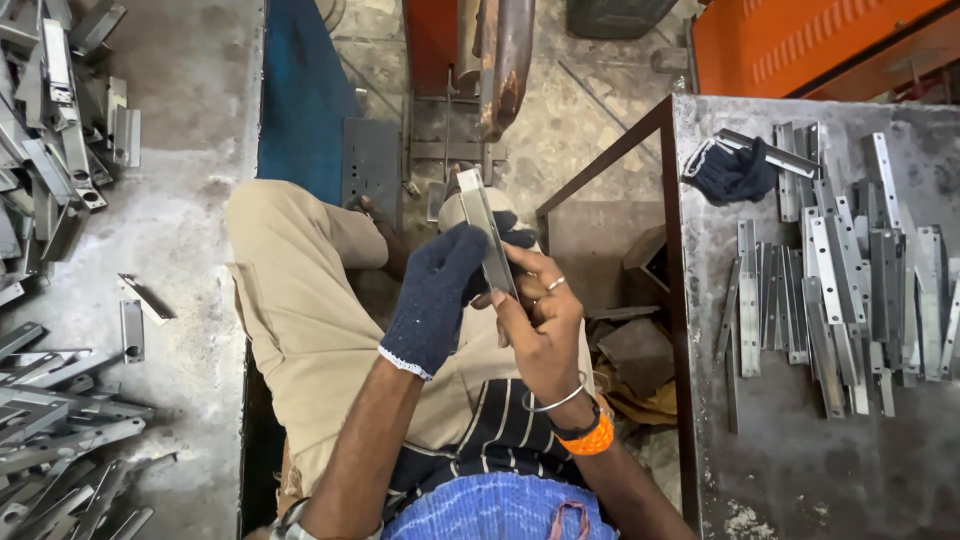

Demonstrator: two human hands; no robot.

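Grey concrete floor (190, 230) of a metal workshop, seen from above, strewn at the left edge with a loose heap of metal brackets (50, 140) and a second spread of flat strips (60, 440) lower down; one stray bracket (132, 330) lying apart between them. Seated at centre in beige trousers (300, 310) and a striped apron, with knees toward an orange machine (450, 40) and its dark steel base plate (372, 160). Left hand (435, 295), in a dark blue knitted glove with a white cuff, wrapped around the lower part of a narrow grey metal strip (486, 235). Right hand (540, 320), bare, with rings, a thin bangle and an orange wristband, clasped on the same strip from the other side, fingers curled against its edge. Strip held upright and slightly tilted over the lap, top end clear of both hands. To the right, a scuffed grey worktop (800, 450) with a dark metal frame, carrying rows of similar strips (840, 300) laid side by side, some overlapping. A spare dark blue glove (732, 172) lying crumpled near the worktop's far left corner, just beside the nearest strips. Rusty scraps (640, 350) on the floor between the legs and the worktop frame.
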